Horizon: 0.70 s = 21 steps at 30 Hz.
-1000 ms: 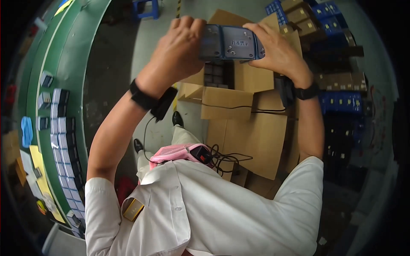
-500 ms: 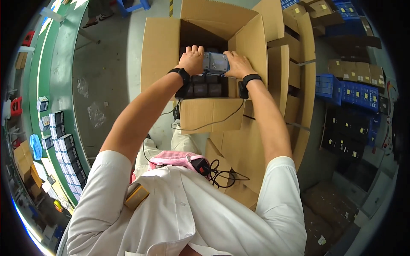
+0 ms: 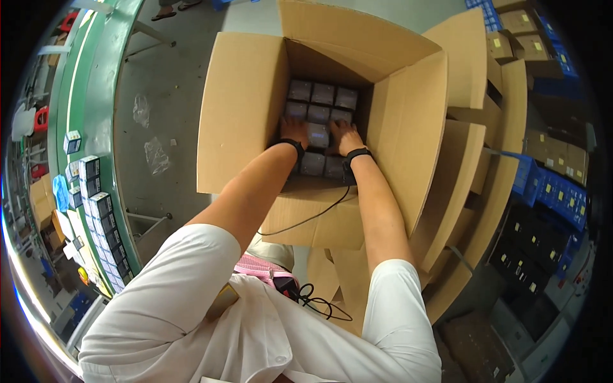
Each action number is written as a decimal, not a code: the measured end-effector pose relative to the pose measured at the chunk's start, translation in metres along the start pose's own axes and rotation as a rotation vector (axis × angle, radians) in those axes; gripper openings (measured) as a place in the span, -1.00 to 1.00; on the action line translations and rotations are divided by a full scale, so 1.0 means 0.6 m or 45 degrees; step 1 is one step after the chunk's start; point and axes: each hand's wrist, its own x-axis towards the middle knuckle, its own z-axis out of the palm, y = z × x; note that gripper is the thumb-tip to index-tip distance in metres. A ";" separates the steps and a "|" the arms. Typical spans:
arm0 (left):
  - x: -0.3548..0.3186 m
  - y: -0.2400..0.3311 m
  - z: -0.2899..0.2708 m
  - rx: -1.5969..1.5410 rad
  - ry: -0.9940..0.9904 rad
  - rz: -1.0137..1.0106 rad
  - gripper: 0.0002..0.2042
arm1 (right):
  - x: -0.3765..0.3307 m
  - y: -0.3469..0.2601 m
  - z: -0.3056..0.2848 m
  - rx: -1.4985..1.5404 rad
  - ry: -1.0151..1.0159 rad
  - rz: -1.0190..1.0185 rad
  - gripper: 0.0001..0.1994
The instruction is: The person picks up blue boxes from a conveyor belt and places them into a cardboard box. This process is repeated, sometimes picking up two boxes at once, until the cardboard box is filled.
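Both of my hands are down inside a deep open carton (image 3: 242, 115). Rows of small dark-grey boxes (image 3: 323, 94) with pale tops fill its floor. My left hand (image 3: 294, 129) lies over boxes near the carton's left wall, fingers apart and pointing away from me. My right hand (image 3: 345, 137) rests on boxes toward the right wall, thumb and fingers spread. Between the hands shows a grey box (image 3: 317, 135), its top lit. The hands partly hide the boxes beneath them. A dark band circles each wrist, and a thin cable (image 3: 306, 219) runs from the right one.
Large folded-out cartons (image 3: 469, 159) stand on the right. A green workbench (image 3: 124, 96) on the left carries stacked small boxes (image 3: 105, 223). Blue bins (image 3: 555, 191) line the far right. Clear plastic scraps (image 3: 156, 157) lie on the floor.
My hands have gone from the carton's upper part, where they held grey boxes between them, down onto the packed rows. The hands are closer together. My view has shifted, showing more of the inside.
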 end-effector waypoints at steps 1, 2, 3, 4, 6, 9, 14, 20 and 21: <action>-0.006 0.009 -0.001 -0.080 -0.014 -0.041 -0.63 | 0.002 -0.001 -0.003 0.074 -0.073 0.029 -0.35; 0.009 -0.025 0.009 -0.088 -0.070 -0.125 -0.72 | 0.044 -0.029 -0.016 0.147 -0.111 -0.026 -0.45; 0.019 0.029 -0.014 -0.161 -0.054 -0.090 -0.69 | 0.024 0.047 0.044 -0.115 -0.016 -0.011 -0.55; 0.012 0.057 -0.027 -0.162 -0.033 -0.078 -0.66 | 0.012 0.063 0.052 -0.212 -0.015 -0.019 -0.53; 0.001 0.063 -0.066 -0.172 -0.080 -0.020 -0.58 | 0.015 0.033 0.033 -0.073 -0.090 -0.017 -0.47; -0.010 0.038 -0.177 -0.658 -0.466 0.369 -0.49 | 0.040 0.019 -0.017 -0.027 -0.284 -0.016 -0.14; -0.140 0.023 -0.328 -0.715 0.275 0.765 -0.45 | 0.005 0.116 0.067 0.248 -0.079 -0.010 -0.22; -0.385 -0.201 -0.383 -1.243 0.061 0.830 -0.43 | 0.092 0.145 0.128 -0.147 -0.399 0.026 -0.29; -0.419 -0.239 -0.368 -1.283 0.040 0.668 -0.45 | 0.106 0.130 0.134 -0.169 -0.453 -0.056 -0.29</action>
